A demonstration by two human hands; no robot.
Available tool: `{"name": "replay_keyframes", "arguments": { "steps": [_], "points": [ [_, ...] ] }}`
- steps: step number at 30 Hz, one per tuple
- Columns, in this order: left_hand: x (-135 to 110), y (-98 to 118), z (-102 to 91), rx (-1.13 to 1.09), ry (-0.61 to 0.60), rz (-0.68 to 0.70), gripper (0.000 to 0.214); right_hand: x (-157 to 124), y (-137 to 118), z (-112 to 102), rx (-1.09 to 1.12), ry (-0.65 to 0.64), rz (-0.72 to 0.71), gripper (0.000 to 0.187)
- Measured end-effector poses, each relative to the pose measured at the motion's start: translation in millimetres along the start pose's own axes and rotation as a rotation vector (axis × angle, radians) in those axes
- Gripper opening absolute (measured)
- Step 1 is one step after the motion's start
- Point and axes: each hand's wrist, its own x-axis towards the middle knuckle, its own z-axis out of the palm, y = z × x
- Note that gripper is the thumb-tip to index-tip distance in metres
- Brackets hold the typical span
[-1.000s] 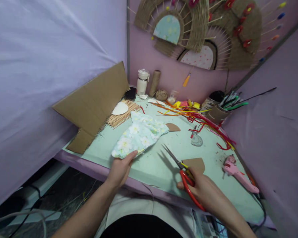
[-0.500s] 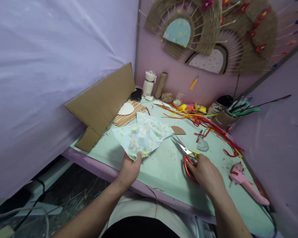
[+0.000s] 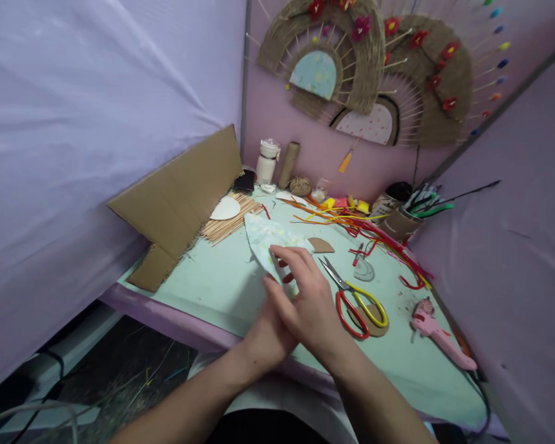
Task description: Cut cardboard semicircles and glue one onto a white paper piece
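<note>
A pale blue floral fabric piece [image 3: 263, 237] is raised over the table at the centre, one corner drawn toward me. My left hand [image 3: 271, 330] is closed at its near end, most of its fingers hidden behind the other hand. Crossing in front of it, my right hand [image 3: 305, 290] has thumb and forefinger apart, close to the fabric, holding nothing that I can see. Scissors [image 3: 351, 296] with one red and one yellow handle lie to the right, blades parted. Under their handles is a brown cardboard piece [image 3: 380, 327]. A small cardboard half-circle [image 3: 322, 245] lies beside the fabric.
A big cardboard sheet [image 3: 180, 206] leans at the left, near thin sticks [image 3: 235, 219] and a white half-circle [image 3: 225, 208]. Colourful strips [image 3: 351, 222] lie at the back. A pink glue gun [image 3: 439, 333], a protractor [image 3: 364, 269] and a pen holder [image 3: 400, 223] are rightward.
My right hand has let go of the scissors, now lying on the table, and has moved left to the fabric. The view has shifted slightly, and the fabric is more upright.
</note>
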Motion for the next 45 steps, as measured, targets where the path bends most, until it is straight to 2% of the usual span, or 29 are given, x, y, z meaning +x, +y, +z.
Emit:
{"name": "replay_keyframes", "arguments": {
  "steps": [2, 5, 7, 9, 12, 15, 18, 21, 23, 25, 26, 28, 30, 33, 38, 42, 45],
  "points": [
    [-4, 6, -9.6, 0.04, -0.154, -0.004, 0.062, 7, 3, 8, 0.082, 0.048, 0.049, 0.027],
    [-7, 22, -23.3, -0.021, -0.387, -0.009, 0.065, 8, 9, 11, 0.215, -0.042, 0.136, 0.023],
    [-7, 33, -27.2, -0.127, -0.366, -0.036, 0.056, 5, 9, 11, 0.264, -0.153, 0.145, 0.029],
    [-6, 42, -26.9, -0.203, -0.264, -0.084, 0.051, 2, 6, 14, 0.282, -0.242, 0.115, 0.033],
    [-2, 50, -24.1, -0.254, -0.142, -0.164, 0.045, -3, 3, 22, 0.261, -0.28, 0.047, 0.029],
    [3, 53, -24.9, -0.277, -0.093, -0.205, 0.037, -6, 5, 29, 0.178, -0.217, 0.025, 0.024],
    [7, 54, -30.9, -0.274, -0.021, -0.235, 0.029, -5, 10, 24, 0.1, -0.13, 0.065, 0.023],
    [7, 55, -38.2, -0.217, 0.042, -0.223, 0.024, 1, 12, 6, 0.066, 0.047, 0.181, 0.027],
    [4, 57, -41.0, -0.16, 0.019, -0.206, 0.022, 5, 11, -4, 0.046, 0.208, 0.258, 0.031],
    [0, 58, -41.4, -0.102, -0.027, -0.214, 0.02, 5, 6, -7, 0.002, 0.301, 0.213, 0.034],
    [-3, 58, -40.9, -0.073, -0.045, -0.222, 0.019, 3, 3, -4, -0.033, 0.274, 0.129, 0.034],
    [-7, 58, -39.3, -0.027, -0.048, -0.213, 0.019, -3, -2, 6, -0.122, 0.025, -0.09, 0.036],
    [-9, 58, -37.9, -0.019, -0.012, -0.175, 0.02, -10, -5, 17, -0.243, -0.119, -0.188, 0.035],
    [-9, 58, -36.4, -0.062, 0.008, -0.17, 0.018, -17, -6, 25, -0.319, -0.137, -0.169, 0.034],
    [-12, 58, -34.4, -0.116, -0.03, -0.173, 0.016, -18, -7, 24, -0.276, -0.207, -0.154, 0.028],
    [-19, 57, -35.5, -0.135, -0.08, -0.206, 0.028, -21, -8, 25, -0.219, -0.261, -0.131, 0.023],
    [-20, 55, -37.1, -0.067, -0.014, -0.188, 0.029, -24, -9, 26, -0.17, -0.316, -0.14, 0.029]
  ]
}}
